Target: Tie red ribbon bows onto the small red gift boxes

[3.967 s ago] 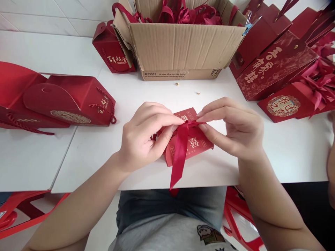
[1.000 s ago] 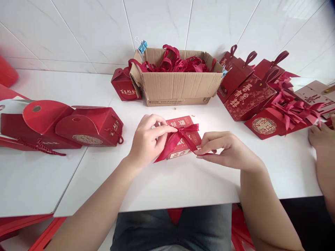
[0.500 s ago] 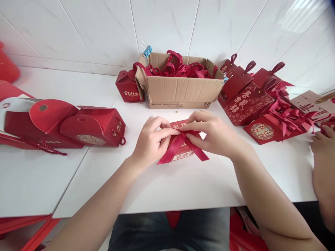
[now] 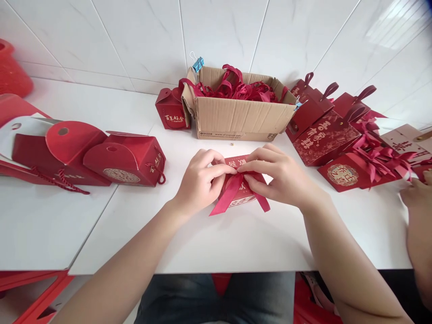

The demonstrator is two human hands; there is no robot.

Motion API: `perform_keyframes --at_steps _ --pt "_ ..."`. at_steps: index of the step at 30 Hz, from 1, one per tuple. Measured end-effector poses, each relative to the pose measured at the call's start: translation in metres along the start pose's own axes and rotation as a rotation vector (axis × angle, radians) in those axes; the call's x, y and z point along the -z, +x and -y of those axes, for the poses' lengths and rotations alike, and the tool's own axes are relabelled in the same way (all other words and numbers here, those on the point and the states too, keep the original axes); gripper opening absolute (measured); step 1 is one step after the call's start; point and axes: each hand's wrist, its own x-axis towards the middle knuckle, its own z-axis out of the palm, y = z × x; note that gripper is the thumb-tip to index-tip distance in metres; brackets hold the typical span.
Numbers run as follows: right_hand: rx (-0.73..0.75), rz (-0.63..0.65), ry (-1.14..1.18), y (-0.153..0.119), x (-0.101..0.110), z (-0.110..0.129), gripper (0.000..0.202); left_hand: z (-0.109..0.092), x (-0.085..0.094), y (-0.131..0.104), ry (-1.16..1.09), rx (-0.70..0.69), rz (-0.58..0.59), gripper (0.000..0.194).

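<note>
Small box (image 4: 242, 159): lies on the tabletop (image 4: 189, 252), between my two hands, nearer the near edge than the carton is; printed lid upward.
Ribbon (image 4: 226, 198): red, gathered at a centre on the lid; one tail slants towards the near left corner, the other hangs over the side facing the near edge.
Left hand (image 4: 202, 180): mine; thumb and forefinger closed together on the ribbon at its gathered centre.
Right hand (image 4: 281, 176): mine; fingertips pinched on the ribbon just beside those of my left, the other fingers curled over the lid.
Done: the ribbon is across the lid and drawn in at the middle, with both tails out; I judge this work well advanced.
Left: my fingers are not yet off the ribbon; whether knot and loops are firm and even I cannot tell, since my fingers cover them.
Comparison, right: flat red boxes (image 4: 343, 174) near the right end of the tabletop carry full bows (image 4: 374, 155).
Comparison, left: cord-trimmed boxes (image 4: 122, 163) towards the left edge show no ribbon bow.
Supply: the carton (image 4: 239, 118), near the far edge, holds a tangle of loose red ribbons (image 4: 241, 90).
</note>
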Motion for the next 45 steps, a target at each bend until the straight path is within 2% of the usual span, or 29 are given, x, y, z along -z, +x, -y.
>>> perform_keyframes --at_steps 11,15,23,31,39,45 --pt "0.048 -0.065 -0.058 -0.011 -0.002 0.0 0.017 -0.001 0.0 0.0 0.047 0.024 0.007 0.023" --pt "0.034 -0.097 -0.063 -0.024 -0.007 0.004 0.022 -0.002 0.0 0.0 0.038 0.05 0.013 0.025" --pt "0.024 -0.164 -0.134 -0.036 -0.026 0.008 0.031 -0.005 -0.001 0.002 -0.032 0.1 -0.063 0.015" --pt "0.067 -0.192 -0.136 -0.039 -0.027 0.005 0.034 -0.005 -0.002 0.002 -0.055 0.126 -0.048 0.014" --pt "-0.075 -0.143 -0.202 -0.043 -0.028 0.03 0.031 -0.007 0.0 0.001 -0.049 0.152 -0.035 0.014" --pt "-0.136 -0.128 -0.219 -0.041 -0.029 0.037 0.031 -0.008 0.0 0.002 -0.033 0.153 -0.038 0.013"
